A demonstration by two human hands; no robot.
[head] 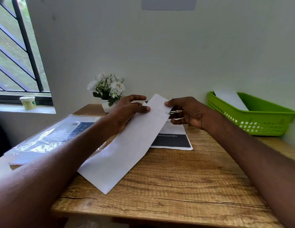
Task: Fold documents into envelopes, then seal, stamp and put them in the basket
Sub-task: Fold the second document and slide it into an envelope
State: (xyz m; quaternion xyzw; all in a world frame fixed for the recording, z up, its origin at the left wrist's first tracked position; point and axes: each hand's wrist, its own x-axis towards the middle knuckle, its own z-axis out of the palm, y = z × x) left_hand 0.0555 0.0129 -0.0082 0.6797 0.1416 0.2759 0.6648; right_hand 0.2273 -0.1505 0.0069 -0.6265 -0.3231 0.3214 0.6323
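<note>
A long white folded sheet (127, 145) slants across the wooden table (176, 186), its near corner resting on the wood. My left hand (127, 112) holds its far end from the left, thumb on top. My right hand (188, 111) pinches the far right edge between thumb and fingers. Under the sheet lies a printed document (173, 139) with a dark band. A green basket (252, 119) stands at the right with a white envelope (230, 99) leaning inside it.
A clear plastic pack of envelopes (49, 137) lies on the table's left side. A white pot of flowers (107, 92) stands at the back against the wall. A small tub (28, 102) sits on the window sill at the left.
</note>
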